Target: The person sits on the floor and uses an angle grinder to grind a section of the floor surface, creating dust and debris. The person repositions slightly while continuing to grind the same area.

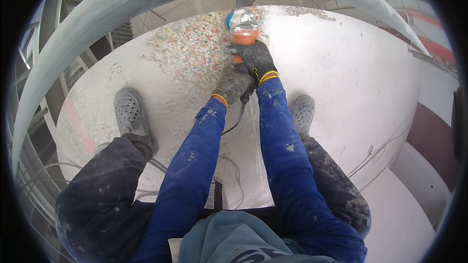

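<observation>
An angle grinder (243,36) with an orange body, a silver-wrapped head and a blue edge at its left side lies against the far part of a large white curved surface (336,78). My right hand (257,59), in a dark grey glove with a yellow cuff, is closed round the grinder's body. Just behind it, my left hand (233,84), gloved the same way, wraps the rear end, where a dark cord (240,117) trails back toward me. To the left of the grinder's head is a rough speckled patch (187,44) of many colours. The grinder's working face is hidden.
A thick grey pipe (131,2) arches across the far side, beyond the surface's edge. My grey shoes stand wide apart on the surface. Loose cables (378,152) run at the right, and more (36,178) hang at the left beside metal framework.
</observation>
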`<state>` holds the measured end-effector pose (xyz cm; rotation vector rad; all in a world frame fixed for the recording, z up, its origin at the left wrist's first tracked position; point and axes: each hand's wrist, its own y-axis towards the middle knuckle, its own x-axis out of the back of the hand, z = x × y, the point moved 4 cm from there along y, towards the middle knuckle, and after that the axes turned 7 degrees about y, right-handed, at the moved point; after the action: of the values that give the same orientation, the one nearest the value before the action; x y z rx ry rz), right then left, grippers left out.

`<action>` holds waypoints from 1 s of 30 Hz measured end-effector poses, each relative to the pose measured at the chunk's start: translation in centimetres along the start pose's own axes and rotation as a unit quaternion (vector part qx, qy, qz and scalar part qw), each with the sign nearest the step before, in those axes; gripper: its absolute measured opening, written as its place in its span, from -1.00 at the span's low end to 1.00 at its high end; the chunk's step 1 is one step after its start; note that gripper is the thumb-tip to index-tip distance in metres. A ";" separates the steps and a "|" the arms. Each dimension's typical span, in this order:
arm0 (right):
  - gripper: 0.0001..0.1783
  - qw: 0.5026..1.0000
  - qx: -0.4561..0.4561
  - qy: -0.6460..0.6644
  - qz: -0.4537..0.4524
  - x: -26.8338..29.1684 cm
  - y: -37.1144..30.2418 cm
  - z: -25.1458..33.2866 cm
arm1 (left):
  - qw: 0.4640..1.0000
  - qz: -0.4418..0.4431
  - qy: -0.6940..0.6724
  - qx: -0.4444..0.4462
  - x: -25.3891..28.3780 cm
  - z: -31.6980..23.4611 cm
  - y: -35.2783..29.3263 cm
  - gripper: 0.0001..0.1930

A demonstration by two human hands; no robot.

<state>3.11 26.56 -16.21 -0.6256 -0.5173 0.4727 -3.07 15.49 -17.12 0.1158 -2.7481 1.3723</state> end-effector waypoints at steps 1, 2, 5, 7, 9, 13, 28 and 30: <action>-0.25 1.000 -0.003 0.008 -0.004 0.3 -0.1 -0.3 | 1.000 0.011 0.004 -0.014 -0.3 -0.2 -0.4 -0.75; -0.26 1.000 0.005 0.008 -0.001 0.5 -0.2 -0.5 | 0.999 0.021 0.007 -0.026 -0.4 -0.4 -0.7 -0.75; -0.29 1.000 0.016 0.016 -0.022 0.8 -1.1 -1.8 | 0.996 0.085 0.011 0.014 -1.0 -0.4 -1.7 -0.74; -0.28 1.000 0.009 0.022 -0.017 1.0 -1.7 -2.8 | 0.997 0.080 -0.008 0.013 -1.5 -0.1 -2.5 -0.75; -0.27 0.999 -0.008 0.030 -0.016 1.2 -2.4 -3.9 | 0.998 0.039 -0.046 -0.004 -2.2 0.3 -3.3 -0.77; -0.25 0.998 0.012 0.055 -0.010 0.8 -3.0 -4.9 | 0.996 0.040 -0.072 0.039 -3.2 1.8 -3.3 -0.84; -0.18 0.995 0.054 -0.083 -0.006 0.6 1.8 -2.6 | 0.999 0.029 0.014 -0.007 -1.6 0.6 0.5 -0.82; -0.19 0.988 0.121 -0.098 -0.001 0.0 2.3 -2.3 | 0.995 0.050 0.075 -0.029 -1.2 0.0 0.7 -0.82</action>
<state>3.87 27.24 -19.33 -0.3479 -0.6355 0.5878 -1.94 15.90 -17.80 -0.1238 -2.6978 1.2635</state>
